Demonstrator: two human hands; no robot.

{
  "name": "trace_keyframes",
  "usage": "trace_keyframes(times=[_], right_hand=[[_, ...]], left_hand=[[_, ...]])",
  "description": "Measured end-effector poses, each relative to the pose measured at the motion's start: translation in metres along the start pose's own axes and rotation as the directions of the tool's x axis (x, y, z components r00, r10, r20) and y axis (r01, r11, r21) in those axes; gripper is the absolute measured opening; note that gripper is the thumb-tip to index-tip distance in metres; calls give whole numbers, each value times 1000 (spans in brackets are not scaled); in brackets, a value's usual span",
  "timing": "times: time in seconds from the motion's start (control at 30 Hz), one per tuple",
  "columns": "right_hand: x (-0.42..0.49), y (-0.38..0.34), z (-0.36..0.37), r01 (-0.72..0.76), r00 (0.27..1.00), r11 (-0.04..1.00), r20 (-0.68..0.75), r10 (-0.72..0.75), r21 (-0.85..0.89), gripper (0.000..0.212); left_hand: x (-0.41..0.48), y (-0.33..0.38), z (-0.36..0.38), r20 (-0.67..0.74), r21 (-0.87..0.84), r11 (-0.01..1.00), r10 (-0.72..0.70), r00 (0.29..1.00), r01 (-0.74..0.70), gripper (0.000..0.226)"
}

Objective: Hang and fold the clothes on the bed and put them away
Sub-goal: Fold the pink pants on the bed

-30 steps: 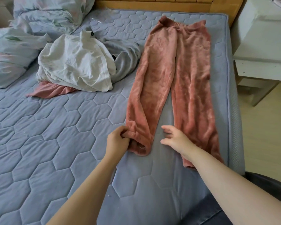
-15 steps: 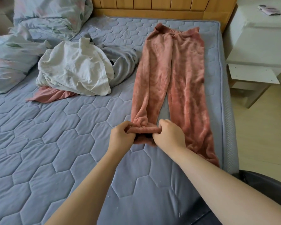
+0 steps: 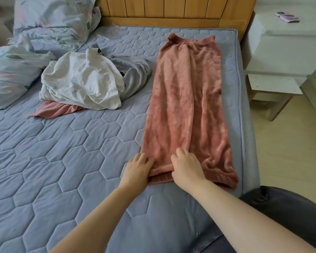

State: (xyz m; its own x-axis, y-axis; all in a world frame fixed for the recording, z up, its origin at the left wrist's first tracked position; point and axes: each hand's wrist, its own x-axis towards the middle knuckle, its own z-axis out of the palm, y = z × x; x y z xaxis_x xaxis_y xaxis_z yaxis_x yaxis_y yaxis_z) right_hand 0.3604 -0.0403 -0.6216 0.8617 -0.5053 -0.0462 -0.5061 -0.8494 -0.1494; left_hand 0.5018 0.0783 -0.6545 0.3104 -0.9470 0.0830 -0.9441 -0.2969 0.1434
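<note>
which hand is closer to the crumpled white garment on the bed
Left. The left hand rests at the near hem of the pink trousers, nearer the viewer and to the right of the white garment. The right hand lies farther right, on the trousers.

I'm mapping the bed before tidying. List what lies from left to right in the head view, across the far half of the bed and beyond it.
floral bedding → white garment → grey garment → pink trousers → white nightstand
</note>
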Motion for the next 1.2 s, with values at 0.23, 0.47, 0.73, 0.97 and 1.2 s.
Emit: trace_keyframes(times=[0.23, 0.47, 0.73, 0.97, 1.2], right_hand=[[0, 13, 5, 232, 935, 973, -276, -223, 1, 21], [-16, 22, 22, 193, 979, 973, 46, -200, 122, 31], [-46, 86, 33, -115, 993, 993, -23, 116, 16, 29], [-49, 81, 14, -242, 916, 878, -200, 347, 414, 24], [-56, 79, 23, -183, 970, 981, 172, 171, 60, 70]], left_hand=[[1, -13, -10, -329, 73, 950, 309, 892, -302, 40], [-4, -11, 3, 85, 166, 936, 299, 950, -309, 17], [24, 39, 16, 45, -13, 953, 304, 952, -304, 15], [30, 48, 13, -21, -238, 863, 454, 891, -446, 32], [15, 40, 21, 233, 54, 964, 241, 942, -260, 76]])
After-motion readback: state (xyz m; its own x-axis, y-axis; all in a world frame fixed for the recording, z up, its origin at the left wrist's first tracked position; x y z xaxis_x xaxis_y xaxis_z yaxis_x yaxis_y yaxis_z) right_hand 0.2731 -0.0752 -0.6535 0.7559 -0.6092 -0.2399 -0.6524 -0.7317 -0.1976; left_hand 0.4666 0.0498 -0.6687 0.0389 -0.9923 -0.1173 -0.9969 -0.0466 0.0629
